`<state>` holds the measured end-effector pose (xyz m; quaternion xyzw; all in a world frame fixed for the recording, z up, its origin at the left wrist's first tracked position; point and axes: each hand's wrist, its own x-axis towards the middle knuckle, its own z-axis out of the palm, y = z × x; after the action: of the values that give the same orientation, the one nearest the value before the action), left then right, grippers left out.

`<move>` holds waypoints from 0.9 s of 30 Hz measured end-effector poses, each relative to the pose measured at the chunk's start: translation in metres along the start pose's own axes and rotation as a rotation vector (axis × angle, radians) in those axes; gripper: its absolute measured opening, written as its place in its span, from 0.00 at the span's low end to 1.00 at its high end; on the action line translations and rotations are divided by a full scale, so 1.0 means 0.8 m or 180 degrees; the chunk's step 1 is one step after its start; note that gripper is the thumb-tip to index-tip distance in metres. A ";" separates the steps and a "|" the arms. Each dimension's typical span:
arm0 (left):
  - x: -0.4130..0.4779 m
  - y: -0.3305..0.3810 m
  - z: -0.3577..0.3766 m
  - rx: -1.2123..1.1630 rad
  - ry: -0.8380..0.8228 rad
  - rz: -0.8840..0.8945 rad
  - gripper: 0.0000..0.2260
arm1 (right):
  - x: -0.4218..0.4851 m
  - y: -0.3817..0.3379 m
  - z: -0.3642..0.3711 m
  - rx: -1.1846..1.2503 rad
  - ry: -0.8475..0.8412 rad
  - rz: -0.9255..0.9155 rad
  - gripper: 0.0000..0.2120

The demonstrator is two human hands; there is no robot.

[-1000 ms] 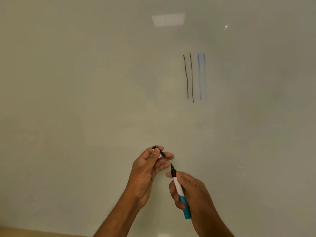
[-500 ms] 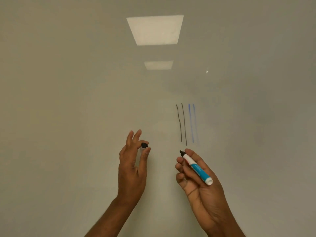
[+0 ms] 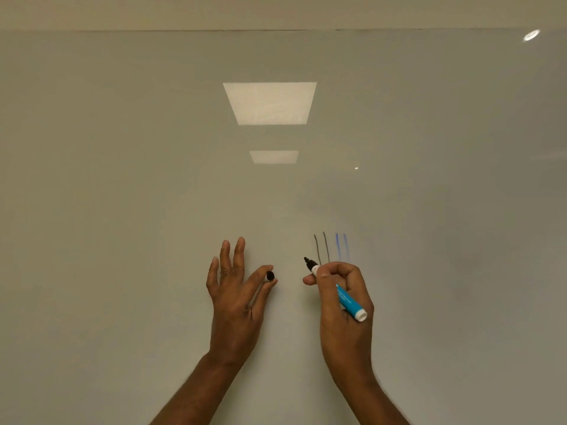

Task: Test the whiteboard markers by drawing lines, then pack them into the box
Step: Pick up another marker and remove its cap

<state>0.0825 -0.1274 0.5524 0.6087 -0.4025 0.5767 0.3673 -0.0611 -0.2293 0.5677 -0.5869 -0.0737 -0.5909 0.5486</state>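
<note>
My right hand [image 3: 343, 299] grips an uncapped marker [image 3: 348, 300] with a white and blue barrel, its black tip pointing up-left toward the whiteboard [image 3: 153, 179]. My left hand [image 3: 236, 296] pinches the small black cap [image 3: 270, 275] between thumb and index finger, the other fingers spread upward. Just above my right hand, two black lines [image 3: 320, 246] and two blue lines [image 3: 342, 245] run vertically on the board. The tip sits a little left of the black lines. No box is in view.
The glossy whiteboard fills almost the whole view, with its top edge [image 3: 276, 30] near the top. Two ceiling light reflections [image 3: 270, 103] show in it above my hands.
The view tilted upward, so the lines now sit lower in the frame. My right hand turned the marker into a writing grip and raised it beside the black lines. My left hand still pinches the cap.
</note>
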 end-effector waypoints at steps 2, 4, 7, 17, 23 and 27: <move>0.003 -0.005 0.008 0.0049 -0.0019 0.0015 0.13 | 0.008 0.013 0.005 -0.0243 0.0078 -0.0152 0.11; 0.005 -0.008 0.015 0.0032 -0.0008 0.0052 0.14 | 0.016 0.030 0.008 -0.0471 0.0112 -0.0191 0.15; 0.004 -0.013 0.022 0.0065 0.0072 0.0117 0.15 | 0.028 0.049 0.010 -0.0633 0.0107 -0.0270 0.20; 0.002 -0.019 0.029 0.0309 0.0242 0.0253 0.15 | 0.040 0.065 0.009 -0.1193 0.0227 -0.1002 0.12; 0.001 -0.017 0.030 0.0260 0.0256 0.0238 0.17 | 0.001 0.090 -0.010 -0.1074 0.0146 -0.0627 0.28; 0.000 -0.015 0.029 0.0332 0.0233 0.0265 0.15 | -0.023 0.110 -0.032 -0.0753 0.0001 0.0225 0.40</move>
<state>0.1032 -0.1435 0.5508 0.5883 -0.3832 0.6335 0.3253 -0.0175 -0.2715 0.4964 -0.6497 0.0172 -0.5759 0.4960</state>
